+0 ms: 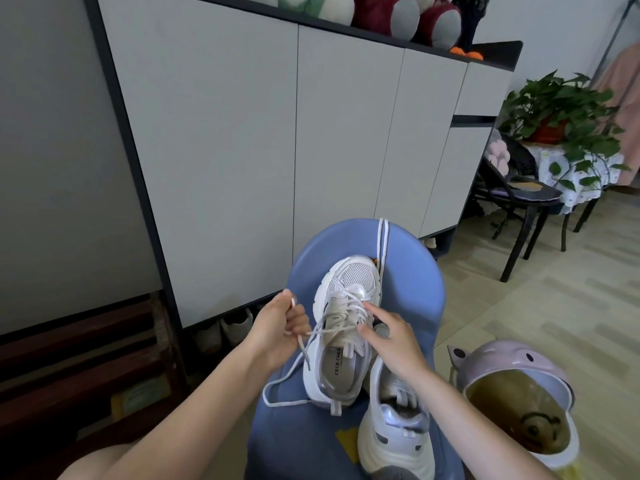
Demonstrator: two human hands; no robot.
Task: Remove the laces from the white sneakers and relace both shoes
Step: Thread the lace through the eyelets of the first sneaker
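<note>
Left hand [281, 323] pinching lace [313, 336]; right hand [388, 336] fingers straight, steadying laced sneaker [341, 327] mid-stool [415, 271]; risks tugging it off.

Laced sneaker [346, 327]: white mesh toe, glossy silvery overlays, smooth rubbery sole. Lace [382, 244]: flat woven cloth. Chair [408, 299]: smooth matt blue plastic. Cabinet doors [242, 133]: matt grey.

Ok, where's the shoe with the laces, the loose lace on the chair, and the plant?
laced sneaker [358, 277], head view, on its mesh toe.
loose lace [382, 244], head view, on the strands running up the chair back.
potted plant [561, 105], head view, on its green leaves.
</note>
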